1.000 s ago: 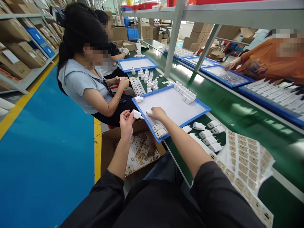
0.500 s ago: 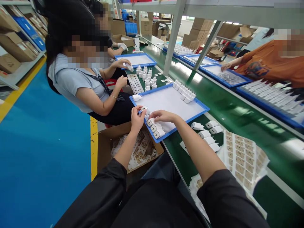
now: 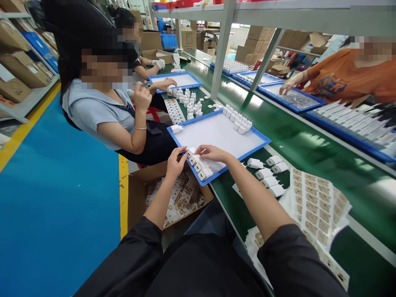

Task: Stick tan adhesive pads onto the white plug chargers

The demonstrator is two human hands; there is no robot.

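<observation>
Four smooth, blocky white plastic chargers [image 3: 201, 166] lie rowed inside the blue-rimmed rectangular tray [image 3: 212, 128]. Left hand [image 3: 176, 164] and right hand [image 3: 214, 152] curl fingers at the row's far end; clamping cannot be determined.

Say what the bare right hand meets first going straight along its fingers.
Right hand: probably the farthest white plastic charger in the near-edge row of four on the blue-rimmed tray; depth and contact are unclear.

4 wht plugs [image 3: 201, 166] flat, side by side, port ends out, along blue-rimmed tray [image 3: 213, 134]'s nr edge.
</observation>
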